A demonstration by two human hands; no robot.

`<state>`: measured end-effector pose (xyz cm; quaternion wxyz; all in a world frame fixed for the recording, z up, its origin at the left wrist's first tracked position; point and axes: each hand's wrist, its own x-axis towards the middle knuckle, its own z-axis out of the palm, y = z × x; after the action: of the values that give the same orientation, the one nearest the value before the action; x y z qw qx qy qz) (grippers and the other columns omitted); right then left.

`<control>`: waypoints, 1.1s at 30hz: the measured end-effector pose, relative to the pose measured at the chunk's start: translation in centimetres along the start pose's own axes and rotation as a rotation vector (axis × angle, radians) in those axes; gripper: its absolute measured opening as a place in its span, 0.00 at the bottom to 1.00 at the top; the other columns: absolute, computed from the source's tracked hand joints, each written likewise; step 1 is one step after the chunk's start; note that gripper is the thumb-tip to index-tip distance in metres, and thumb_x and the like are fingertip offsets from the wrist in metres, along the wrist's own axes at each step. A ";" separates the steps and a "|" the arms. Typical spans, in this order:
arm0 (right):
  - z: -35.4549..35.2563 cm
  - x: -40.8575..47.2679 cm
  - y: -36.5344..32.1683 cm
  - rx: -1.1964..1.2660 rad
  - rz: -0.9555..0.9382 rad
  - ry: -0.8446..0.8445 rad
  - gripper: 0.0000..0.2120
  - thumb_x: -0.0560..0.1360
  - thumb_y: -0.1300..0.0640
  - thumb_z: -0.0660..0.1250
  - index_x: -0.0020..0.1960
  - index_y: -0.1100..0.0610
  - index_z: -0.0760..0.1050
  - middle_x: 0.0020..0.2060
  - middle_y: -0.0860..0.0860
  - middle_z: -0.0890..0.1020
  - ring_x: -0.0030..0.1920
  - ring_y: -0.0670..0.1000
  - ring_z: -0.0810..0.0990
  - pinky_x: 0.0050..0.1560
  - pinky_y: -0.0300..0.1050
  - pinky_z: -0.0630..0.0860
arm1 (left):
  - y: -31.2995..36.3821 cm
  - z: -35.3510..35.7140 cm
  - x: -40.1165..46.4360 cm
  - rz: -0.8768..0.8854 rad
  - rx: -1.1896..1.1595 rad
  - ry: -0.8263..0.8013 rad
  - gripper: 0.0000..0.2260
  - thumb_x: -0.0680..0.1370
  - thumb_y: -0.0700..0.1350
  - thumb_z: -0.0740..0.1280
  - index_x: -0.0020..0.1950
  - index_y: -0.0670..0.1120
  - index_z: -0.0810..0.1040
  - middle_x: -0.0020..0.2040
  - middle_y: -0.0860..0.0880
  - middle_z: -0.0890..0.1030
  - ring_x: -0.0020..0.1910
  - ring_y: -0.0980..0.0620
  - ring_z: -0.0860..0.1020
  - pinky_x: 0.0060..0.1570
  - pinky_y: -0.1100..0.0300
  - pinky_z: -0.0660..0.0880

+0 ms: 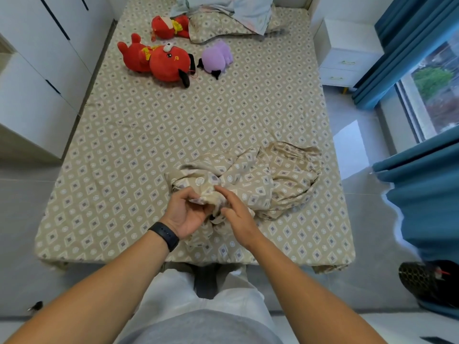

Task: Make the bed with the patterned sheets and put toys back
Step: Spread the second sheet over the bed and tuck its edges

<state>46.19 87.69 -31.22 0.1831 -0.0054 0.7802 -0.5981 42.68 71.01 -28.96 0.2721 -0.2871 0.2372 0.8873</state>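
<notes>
A beige diamond-patterned sheet [154, 125] covers the bed. A crumpled cloth of the same pattern [268, 180] lies bunched near the foot, right of centre. My left hand [185, 213] and my right hand [236, 214] both grip its near end, fingers curled into the fabric. Two red plush toys [161, 60] [169, 27] and a purple plush toy [217, 57] lie at the far left of the bed. A pillow in the same pattern [218, 28] lies at the head, partly under a pale floral cloth [238, 8].
White wardrobes [37, 70] line the left side, close to the bed. A white nightstand [347, 53] stands at the far right. Blue curtains [422, 182] and a window are on the right. A dark shoe [427, 281] lies on the grey floor at the right.
</notes>
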 end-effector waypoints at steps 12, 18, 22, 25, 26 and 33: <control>-3.6 6.8 0.7 -0.778 0.115 0.650 0.15 0.69 0.66 0.64 0.51 0.51 0.72 0.48 0.48 0.74 0.50 0.54 0.69 0.46 0.49 0.62 | 3.4 2.0 -0.9 0.075 -0.111 -0.011 0.16 0.72 0.30 0.54 0.52 0.36 0.78 0.56 0.38 0.81 0.51 0.41 0.83 0.48 0.55 0.83; -4.2 10.6 -1.1 -0.727 0.150 1.063 0.20 0.75 0.68 0.69 0.60 0.51 0.69 0.58 0.54 0.69 0.51 0.58 0.70 0.42 0.50 0.74 | 1.0 6.5 -1.1 0.008 -0.115 -0.170 0.25 0.68 0.28 0.59 0.63 0.39 0.77 0.62 0.39 0.80 0.59 0.42 0.79 0.44 0.54 0.83; -6.2 9.5 0.7 -0.778 0.435 0.866 0.21 0.77 0.65 0.65 0.65 0.50 0.65 0.64 0.56 0.66 0.58 0.60 0.68 0.52 0.56 0.75 | 3.9 7.8 -0.1 0.062 -0.179 -0.275 0.23 0.58 0.26 0.71 0.47 0.45 0.72 0.49 0.47 0.71 0.41 0.53 0.71 0.42 0.59 0.81; -9.9 8.2 1.9 -0.814 0.479 0.850 0.19 0.77 0.61 0.65 0.65 0.50 0.66 0.63 0.55 0.68 0.59 0.61 0.68 0.55 0.58 0.72 | 7.7 7.8 -0.1 0.151 -0.178 -0.274 0.23 0.60 0.28 0.70 0.47 0.49 0.68 0.39 0.53 0.67 0.30 0.57 0.69 0.40 0.63 0.79; -11.6 8.2 2.0 -0.834 0.471 0.854 0.19 0.77 0.61 0.65 0.65 0.50 0.68 0.64 0.56 0.69 0.60 0.61 0.69 0.56 0.59 0.71 | 9.0 7.6 -0.4 0.211 -0.197 -0.249 0.19 0.61 0.30 0.68 0.44 0.47 0.69 0.33 0.53 0.68 0.27 0.57 0.69 0.37 0.63 0.79; -22.4 9.8 -4.2 -0.502 0.269 0.811 0.13 0.83 0.53 0.57 0.59 0.52 0.79 0.49 0.52 0.81 0.47 0.55 0.77 0.48 0.49 0.74 | 15.7 7.1 0.8 0.374 -0.285 -0.198 0.29 0.45 0.29 0.76 0.42 0.43 0.73 0.41 0.50 0.70 0.36 0.53 0.73 0.45 0.62 0.79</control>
<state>29.67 105.11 -25.19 -0.0666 0.2845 0.9024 -0.3167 29.73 63.83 -20.15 0.0817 -0.1853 0.1308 0.9705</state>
